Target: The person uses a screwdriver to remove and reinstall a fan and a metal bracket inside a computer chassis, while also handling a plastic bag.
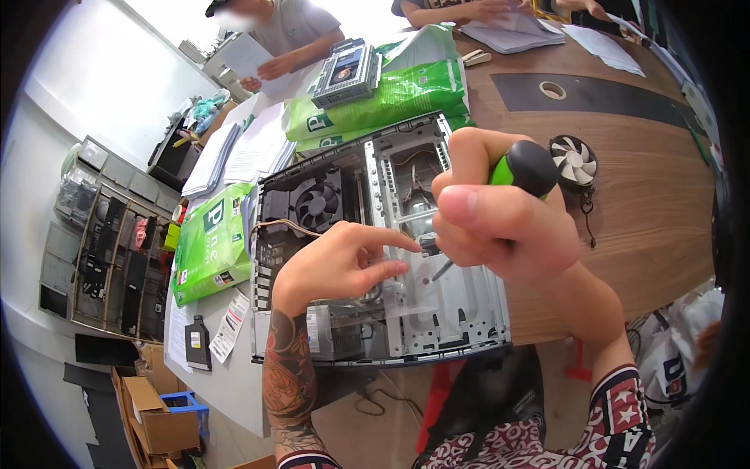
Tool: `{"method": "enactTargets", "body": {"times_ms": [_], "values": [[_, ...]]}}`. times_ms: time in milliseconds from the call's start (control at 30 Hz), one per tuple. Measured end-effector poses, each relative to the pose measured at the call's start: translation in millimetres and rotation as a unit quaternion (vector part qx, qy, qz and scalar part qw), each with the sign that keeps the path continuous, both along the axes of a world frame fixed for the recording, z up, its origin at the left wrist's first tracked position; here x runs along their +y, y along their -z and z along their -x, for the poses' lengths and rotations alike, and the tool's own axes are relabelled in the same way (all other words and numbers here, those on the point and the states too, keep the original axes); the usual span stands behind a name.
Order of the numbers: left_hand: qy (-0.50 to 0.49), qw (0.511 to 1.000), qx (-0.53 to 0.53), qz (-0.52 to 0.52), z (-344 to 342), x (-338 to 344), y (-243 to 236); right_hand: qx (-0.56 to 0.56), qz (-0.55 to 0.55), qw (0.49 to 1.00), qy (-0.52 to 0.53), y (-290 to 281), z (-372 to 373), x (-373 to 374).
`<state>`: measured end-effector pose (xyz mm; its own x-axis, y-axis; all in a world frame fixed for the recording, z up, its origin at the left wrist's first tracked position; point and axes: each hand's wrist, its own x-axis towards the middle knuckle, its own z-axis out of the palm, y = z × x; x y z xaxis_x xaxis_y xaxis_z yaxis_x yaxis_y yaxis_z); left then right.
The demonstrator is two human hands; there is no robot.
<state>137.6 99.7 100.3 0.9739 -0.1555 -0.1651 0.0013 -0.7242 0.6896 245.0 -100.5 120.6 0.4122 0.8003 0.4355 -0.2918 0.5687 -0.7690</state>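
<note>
An open desktop computer case lies on its side at the near edge of the table. Wrapped round the green and black handle of a screwdriver is my right hand, raised over the right part of the case. The screwdriver's shaft shows below the fist, pointing down toward the metal frame. My left hand hovers over the middle of the case, index finger and thumb stretched out and apart, holding nothing visible. Inside the case are a black fan at the upper left and a metal box near the lower edge.
Right of the case lies a loose white-bladed fan with its cable. Behind are green paper packs with a metal drive cage on top, and a tape roll. Paper stacks lie left. Two people are across the table.
</note>
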Motion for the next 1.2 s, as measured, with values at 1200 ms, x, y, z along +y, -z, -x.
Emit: {"method": "enactTargets", "body": {"times_ms": [1200], "values": [[-0.053, 0.993, -0.048, -0.095, 2.7, 1.4, 16.6, -0.098, 0.087, 0.990, 0.059, 10.1, 13.0, 16.4]]}}
